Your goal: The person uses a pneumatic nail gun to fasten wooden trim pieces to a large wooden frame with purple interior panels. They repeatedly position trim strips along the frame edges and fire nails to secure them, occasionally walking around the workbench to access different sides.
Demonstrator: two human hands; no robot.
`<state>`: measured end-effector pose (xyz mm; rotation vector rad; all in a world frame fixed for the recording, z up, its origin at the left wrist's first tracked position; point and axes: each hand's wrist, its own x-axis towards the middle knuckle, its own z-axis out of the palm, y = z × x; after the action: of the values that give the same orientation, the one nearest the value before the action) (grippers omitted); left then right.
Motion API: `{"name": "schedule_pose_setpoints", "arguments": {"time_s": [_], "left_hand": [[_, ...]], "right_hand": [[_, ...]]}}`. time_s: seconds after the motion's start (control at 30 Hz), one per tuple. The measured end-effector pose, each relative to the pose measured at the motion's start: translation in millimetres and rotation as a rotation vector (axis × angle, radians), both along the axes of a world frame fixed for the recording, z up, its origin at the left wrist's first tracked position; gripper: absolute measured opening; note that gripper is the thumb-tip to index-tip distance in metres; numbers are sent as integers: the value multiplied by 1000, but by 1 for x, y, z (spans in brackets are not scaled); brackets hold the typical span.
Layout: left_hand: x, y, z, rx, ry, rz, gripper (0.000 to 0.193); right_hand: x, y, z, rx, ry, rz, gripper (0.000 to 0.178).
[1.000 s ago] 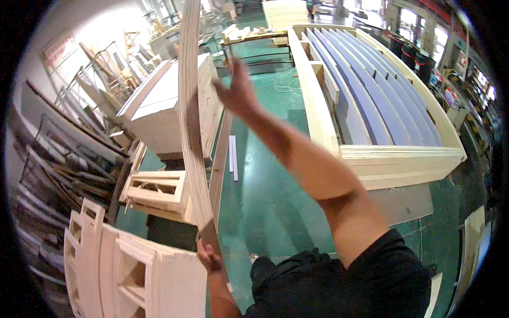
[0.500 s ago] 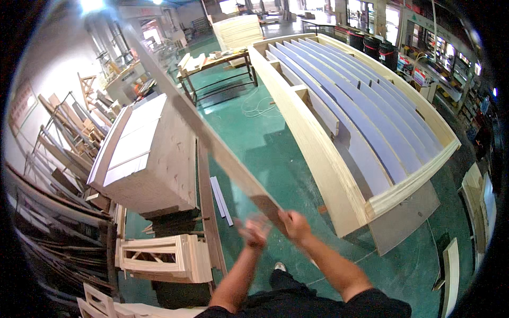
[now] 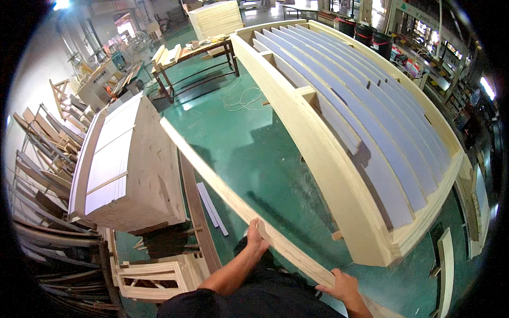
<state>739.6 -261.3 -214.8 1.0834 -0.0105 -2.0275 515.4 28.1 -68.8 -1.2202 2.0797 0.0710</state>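
Observation:
I hold a long pale wooden board (image 3: 212,176) in front of me, slanting from the far left to the near right. My left hand (image 3: 256,236) is closed round its edge near the middle of its length. My right hand (image 3: 342,287) grips it closer to its near end, fingers wrapped over the edge. Right of the board stands a large curved wooden frame (image 3: 313,153) with several lavender slats (image 3: 371,119) running lengthwise inside it. The board's near end is partly hidden by my right hand.
On the left stands a big stack of curved panels (image 3: 151,169), with small wooden frames (image 3: 154,278) below it. Two thin white strips (image 3: 212,209) lie on the green floor. A work table (image 3: 199,50) holds wood pieces farther off. Scrap wood (image 3: 45,138) leans against the left wall.
The board has come down and levelled out, its far end now near the panel stack. My left hand, apart from it before, now grips it. My right hand has shifted nearer and rightward.

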Motion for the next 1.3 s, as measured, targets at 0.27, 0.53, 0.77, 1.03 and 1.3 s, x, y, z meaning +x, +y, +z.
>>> {"name": "schedule_pose_setpoints", "arguments": {"time_s": [0.27,0.53,0.77,1.03,1.3], "left_hand": [[-37,-217,102,-315,4,-209,40],[-146,-412,183,-747,11,-440,52],[-208,-500,176,-758,-42,-524,60],[-239,-555,178,-822,-415,-978,70],[-166,-655,174,-1462,-586,-1011,48]], "right_hand": [[61,-134,31,-653,510,60,65],[3,-289,121,-767,727,-27,66],[-40,-379,143,-704,662,-88,69],[-71,-397,138,-647,646,-188,68],[-56,-416,137,-693,635,-209,59]]}}
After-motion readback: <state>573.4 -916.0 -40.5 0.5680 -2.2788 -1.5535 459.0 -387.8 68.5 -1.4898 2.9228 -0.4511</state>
